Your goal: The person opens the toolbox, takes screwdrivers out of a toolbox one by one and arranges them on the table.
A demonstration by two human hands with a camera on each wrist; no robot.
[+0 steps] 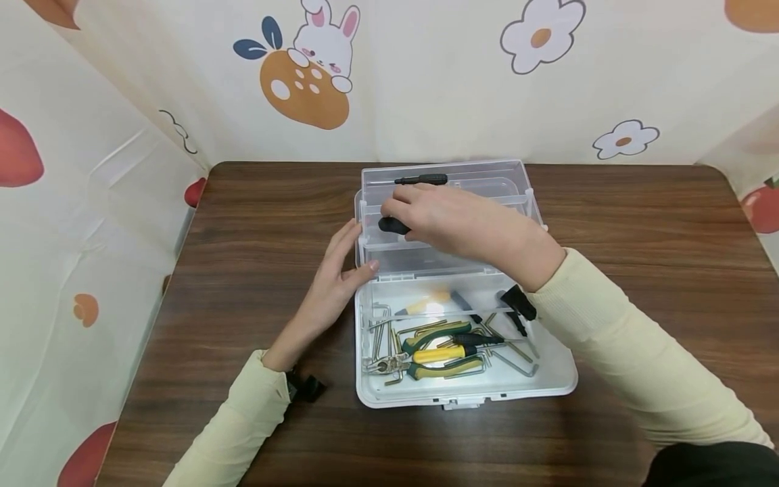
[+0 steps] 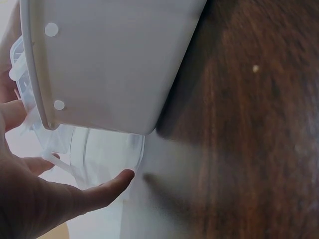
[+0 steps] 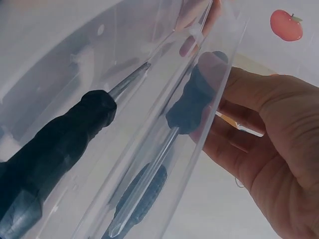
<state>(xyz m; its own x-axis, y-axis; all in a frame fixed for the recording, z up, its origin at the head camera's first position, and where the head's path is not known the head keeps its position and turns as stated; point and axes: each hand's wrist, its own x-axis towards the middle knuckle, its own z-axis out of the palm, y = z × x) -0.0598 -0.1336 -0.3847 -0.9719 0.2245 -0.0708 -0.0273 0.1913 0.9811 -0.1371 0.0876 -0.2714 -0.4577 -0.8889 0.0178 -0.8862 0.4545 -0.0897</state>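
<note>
My right hand (image 1: 453,220) grips a screwdriver (image 1: 393,225) by its black handle, over the clear upper tray (image 1: 389,257) of a toolbox. In the right wrist view, this screwdriver's shaft slants down behind the clear wall. A second black-handled screwdriver (image 1: 429,179) lies in the tray's back compartment. At the tray's left side, my left hand (image 1: 331,281) rests with fingers extended and thumb by the edge. The white toolbox base (image 1: 550,372) holds pliers (image 1: 441,335), a yellow-handled screwdriver (image 1: 438,354) and several hex keys (image 1: 517,365).
The toolbox stands on a brown wood-grain table (image 1: 262,237), near its back edge. A patterned cloth (image 1: 438,95) hangs behind and along the left. More tools with black handles (image 1: 517,304) lie at the base's right, under my right forearm.
</note>
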